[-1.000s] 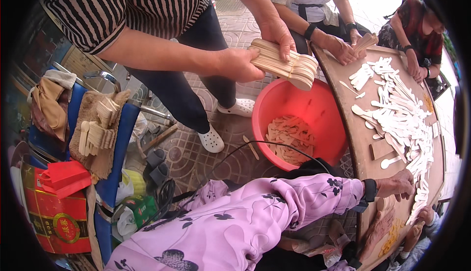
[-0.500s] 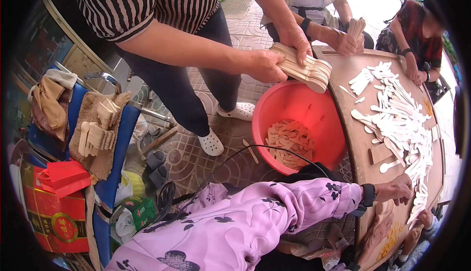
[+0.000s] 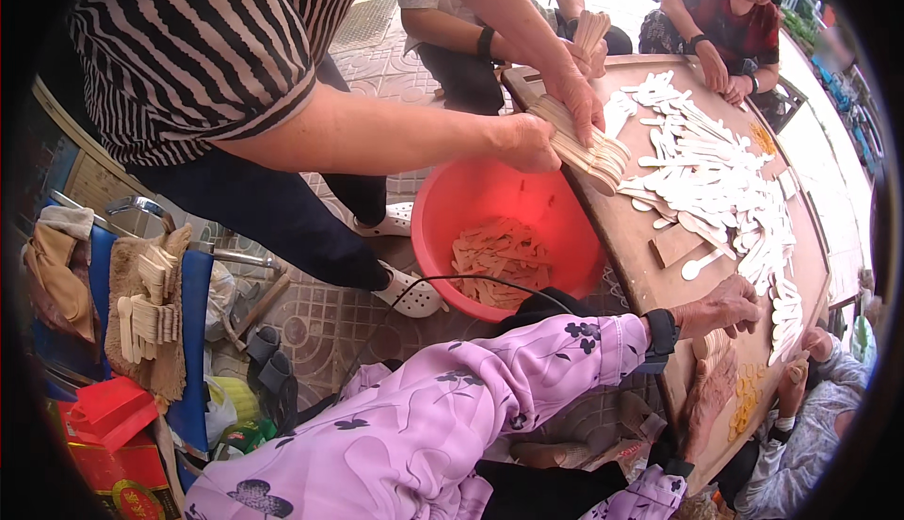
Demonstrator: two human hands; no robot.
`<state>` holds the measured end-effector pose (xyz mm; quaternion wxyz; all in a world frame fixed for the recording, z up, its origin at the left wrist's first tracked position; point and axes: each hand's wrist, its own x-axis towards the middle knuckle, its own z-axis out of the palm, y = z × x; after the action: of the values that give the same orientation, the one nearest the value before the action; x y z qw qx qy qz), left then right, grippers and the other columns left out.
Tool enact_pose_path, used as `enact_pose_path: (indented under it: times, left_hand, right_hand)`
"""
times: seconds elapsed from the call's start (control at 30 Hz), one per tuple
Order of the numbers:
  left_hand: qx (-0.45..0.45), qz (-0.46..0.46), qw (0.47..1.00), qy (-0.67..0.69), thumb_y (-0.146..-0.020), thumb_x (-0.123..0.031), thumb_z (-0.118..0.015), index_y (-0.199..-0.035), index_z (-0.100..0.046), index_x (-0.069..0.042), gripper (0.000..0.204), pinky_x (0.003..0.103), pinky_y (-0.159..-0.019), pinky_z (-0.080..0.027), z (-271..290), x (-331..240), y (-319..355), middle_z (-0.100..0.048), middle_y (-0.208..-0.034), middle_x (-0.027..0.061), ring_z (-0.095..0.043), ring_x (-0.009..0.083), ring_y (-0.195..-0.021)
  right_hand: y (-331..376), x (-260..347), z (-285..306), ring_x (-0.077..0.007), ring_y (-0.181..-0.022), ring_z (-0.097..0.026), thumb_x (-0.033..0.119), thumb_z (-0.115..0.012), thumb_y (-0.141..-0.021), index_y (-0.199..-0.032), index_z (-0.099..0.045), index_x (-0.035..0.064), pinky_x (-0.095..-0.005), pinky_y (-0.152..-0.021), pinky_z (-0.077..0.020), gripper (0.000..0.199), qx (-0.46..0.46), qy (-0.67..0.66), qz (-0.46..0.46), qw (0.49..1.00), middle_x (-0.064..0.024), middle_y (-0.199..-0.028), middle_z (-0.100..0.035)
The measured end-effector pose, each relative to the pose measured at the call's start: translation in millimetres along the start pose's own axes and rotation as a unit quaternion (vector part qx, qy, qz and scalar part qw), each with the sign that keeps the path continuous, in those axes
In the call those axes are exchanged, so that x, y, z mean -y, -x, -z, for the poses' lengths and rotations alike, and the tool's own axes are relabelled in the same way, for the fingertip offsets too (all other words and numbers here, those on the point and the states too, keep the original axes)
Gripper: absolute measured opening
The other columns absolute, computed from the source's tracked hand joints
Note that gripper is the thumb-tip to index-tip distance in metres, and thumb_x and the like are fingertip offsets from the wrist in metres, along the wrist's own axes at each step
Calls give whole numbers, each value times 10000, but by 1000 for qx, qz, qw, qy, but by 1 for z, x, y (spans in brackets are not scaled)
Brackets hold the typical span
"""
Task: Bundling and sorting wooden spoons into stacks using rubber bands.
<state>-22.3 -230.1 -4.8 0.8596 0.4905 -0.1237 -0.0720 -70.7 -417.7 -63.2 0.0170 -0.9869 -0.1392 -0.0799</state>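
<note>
My left hand reaches over the near side of the table, with loosely bent fingers slightly apart and nothing visible in them. Beside it lie the edge of a large heap of pale wooden spoons and a single wooden spoon. Below, my right hand is wrapped round a small stack of wooden spoons at the table's edge. Its fingers are partly hidden. Yellow rubber bands lie just right of that hand.
A person in a striped top holds a thick bundle of spoons above a red basin with loose wooden pieces inside. Other people sit around the table. A blue chair with stacked spoons stands at left. A black cable crosses before the basin.
The view has swung right, so the table sits further left and my right hand shows more fully. My left hand has drawn back slightly from the spoons. The standing person still holds the bundle.
</note>
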Motion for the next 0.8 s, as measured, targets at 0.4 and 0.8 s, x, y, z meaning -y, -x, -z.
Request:
enact_pose_path:
  times: [0.4,0.8]
  left_hand:
    - [14,4,999,-45,-788,-273,-590,-786,-570,1,275,245,-562,-492,-4,-1,0,-607,-736,59,-581,109,-697]
    - [5,11,999,-50,-771,-242,-610,-728,-603,-4,243,232,-531,-476,-9,2,-3,-618,-677,45,-569,95,-642]
  right_hand:
    - [1,1,1,-373,-1332,-276,422,-396,-956,-1421,-233,-26,-462,-1107,-188,666,25,-17,-17,999,-225,-1428,-313]
    - [2,18,20,-347,-1345,-255,386,-342,-980,-1420,-235,-34,-430,-1136,-136,617,30,-17,-14,999,-219,-1429,-306]
